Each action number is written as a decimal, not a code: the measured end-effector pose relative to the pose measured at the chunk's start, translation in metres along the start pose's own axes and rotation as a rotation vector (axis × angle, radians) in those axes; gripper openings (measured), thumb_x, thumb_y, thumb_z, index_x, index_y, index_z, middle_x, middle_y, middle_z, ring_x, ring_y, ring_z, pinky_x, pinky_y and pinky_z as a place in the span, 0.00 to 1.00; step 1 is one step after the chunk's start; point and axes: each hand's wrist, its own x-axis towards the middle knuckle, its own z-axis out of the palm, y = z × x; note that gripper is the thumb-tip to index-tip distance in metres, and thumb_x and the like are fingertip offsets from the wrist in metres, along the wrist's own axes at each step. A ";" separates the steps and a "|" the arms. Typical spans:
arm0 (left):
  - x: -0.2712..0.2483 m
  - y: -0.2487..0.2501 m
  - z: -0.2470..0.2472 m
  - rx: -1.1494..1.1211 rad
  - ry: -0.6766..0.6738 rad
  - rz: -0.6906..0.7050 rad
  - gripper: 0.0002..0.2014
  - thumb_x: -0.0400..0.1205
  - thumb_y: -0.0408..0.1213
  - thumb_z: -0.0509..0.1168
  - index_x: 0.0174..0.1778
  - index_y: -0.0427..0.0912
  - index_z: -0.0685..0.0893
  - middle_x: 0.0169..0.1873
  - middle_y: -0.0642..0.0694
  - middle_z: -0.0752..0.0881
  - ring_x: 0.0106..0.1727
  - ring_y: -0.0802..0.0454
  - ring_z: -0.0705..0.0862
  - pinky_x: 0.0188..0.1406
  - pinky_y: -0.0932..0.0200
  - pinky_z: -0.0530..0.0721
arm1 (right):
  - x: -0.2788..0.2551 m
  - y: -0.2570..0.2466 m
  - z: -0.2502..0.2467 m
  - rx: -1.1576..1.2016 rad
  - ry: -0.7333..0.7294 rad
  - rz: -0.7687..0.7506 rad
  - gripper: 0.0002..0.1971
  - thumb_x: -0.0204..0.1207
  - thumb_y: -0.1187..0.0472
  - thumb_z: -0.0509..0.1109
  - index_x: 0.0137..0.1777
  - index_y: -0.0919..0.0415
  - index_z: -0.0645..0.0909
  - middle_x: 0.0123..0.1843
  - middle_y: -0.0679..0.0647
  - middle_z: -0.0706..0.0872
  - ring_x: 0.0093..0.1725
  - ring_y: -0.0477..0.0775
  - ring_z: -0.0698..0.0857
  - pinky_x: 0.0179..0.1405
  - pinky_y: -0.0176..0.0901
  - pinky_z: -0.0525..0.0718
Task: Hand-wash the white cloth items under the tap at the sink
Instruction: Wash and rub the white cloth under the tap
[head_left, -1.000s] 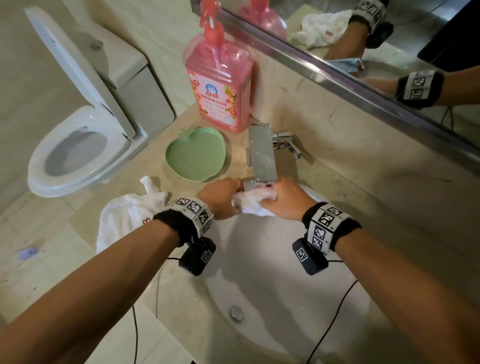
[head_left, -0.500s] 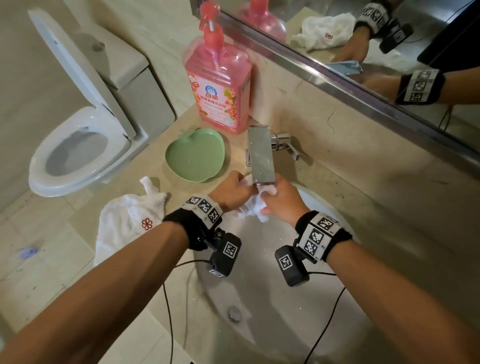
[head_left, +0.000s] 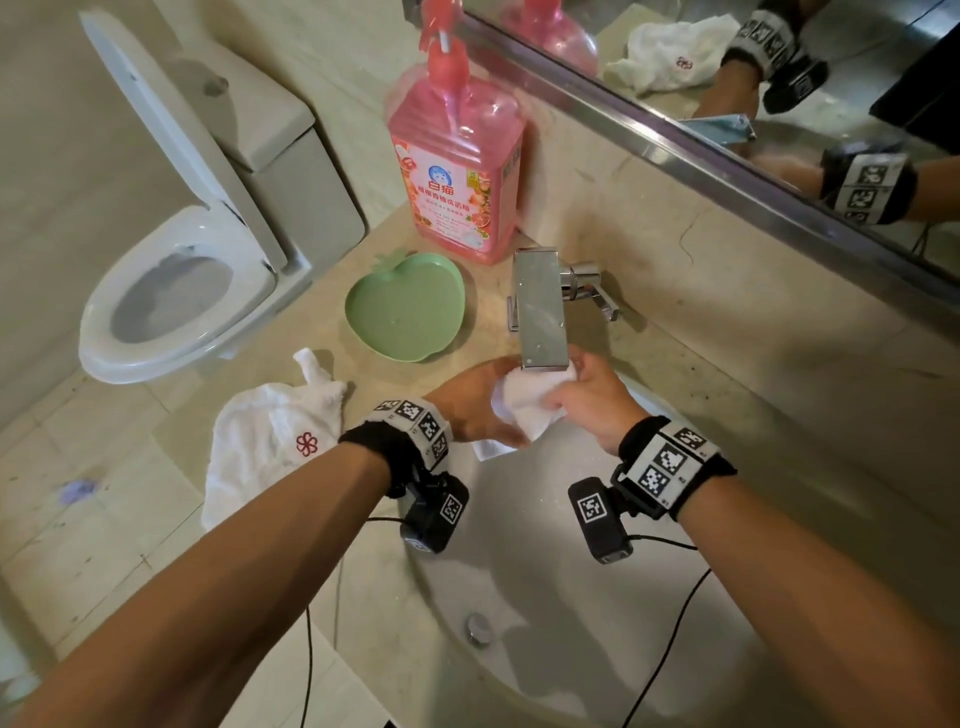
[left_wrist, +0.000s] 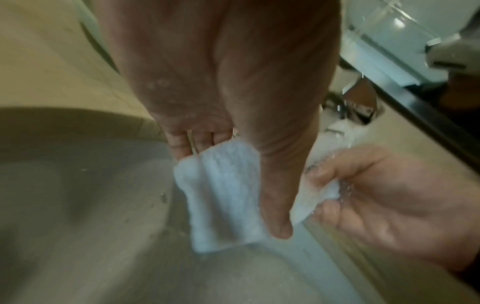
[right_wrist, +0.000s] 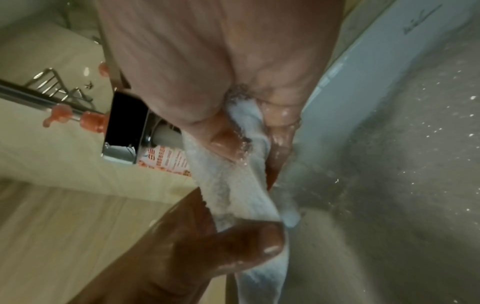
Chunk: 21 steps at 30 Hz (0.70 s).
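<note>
Rinsing in progress: small white cloth (head_left: 530, 402) under tap (head_left: 540, 312), centre frame.
Basin (head_left: 545, 649): wet, lower centre.
Left hand (head_left: 475, 402): thumb and fingers pinching one end of cloth.
Right hand (head_left: 589, 402): curled around other end.
Pending: second white cloth (head_left: 270, 441), centre left, seemingly unwashed.
Beyond: green dish (head_left: 405, 309), pink bottle (head_left: 457, 171).

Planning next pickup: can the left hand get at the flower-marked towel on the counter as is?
Probably yes once freed: the towel lies uncovered beside the left hand, nothing between them. But that hand now grips the small cloth under the tap.
</note>
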 end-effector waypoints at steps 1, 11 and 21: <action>0.007 0.000 0.004 0.041 0.017 -0.016 0.47 0.59 0.49 0.84 0.74 0.51 0.72 0.51 0.66 0.80 0.50 0.66 0.79 0.48 0.80 0.74 | -0.001 0.001 -0.004 0.022 -0.014 -0.005 0.26 0.67 0.83 0.66 0.57 0.54 0.86 0.50 0.56 0.90 0.51 0.55 0.87 0.43 0.45 0.84; 0.041 0.022 0.016 0.229 0.044 -0.156 0.32 0.67 0.53 0.80 0.66 0.44 0.83 0.55 0.44 0.88 0.55 0.44 0.87 0.57 0.51 0.86 | -0.005 0.013 -0.041 0.171 -0.020 0.078 0.10 0.75 0.63 0.73 0.41 0.45 0.84 0.53 0.54 0.84 0.53 0.59 0.86 0.52 0.57 0.89; 0.000 0.003 -0.031 0.246 0.243 0.173 0.27 0.67 0.38 0.81 0.58 0.41 0.78 0.50 0.49 0.78 0.48 0.48 0.80 0.44 0.63 0.75 | 0.003 0.004 0.000 -0.064 -0.337 0.204 0.18 0.77 0.70 0.69 0.66 0.56 0.78 0.59 0.61 0.89 0.53 0.63 0.92 0.45 0.50 0.90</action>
